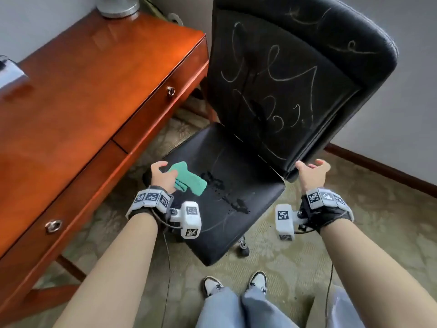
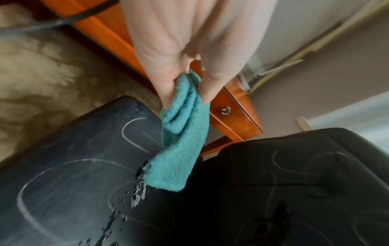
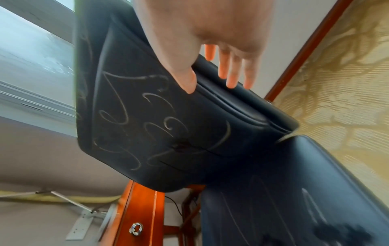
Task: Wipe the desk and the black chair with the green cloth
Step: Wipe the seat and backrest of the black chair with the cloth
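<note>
The black chair (image 1: 236,221) stands beside the desk (image 1: 82,91), its backrest (image 1: 283,79) covered in white scribbles. A wet trail of drops (image 1: 227,192) crosses the seat. My left hand (image 1: 165,171) grips the folded green cloth (image 1: 189,178) above the seat's left side, near the trail; in the left wrist view the cloth (image 2: 181,149) hangs from my pinching fingers (image 2: 168,86) down to the drops (image 2: 136,191). My right hand (image 1: 311,165) is at the backrest's lower right edge, thumb (image 3: 187,79) on the front and straight fingers (image 3: 231,73) behind the edge.
The desk front has two drawers with ring pulls (image 1: 170,90) (image 1: 53,225). On the desk stand a lamp base (image 1: 118,5) and a pale box (image 1: 9,74). Patterned carpet (image 1: 354,233) surrounds the chair; a wall with a baseboard (image 1: 390,171) runs on the right. My shoes (image 1: 212,285) are near the seat's front.
</note>
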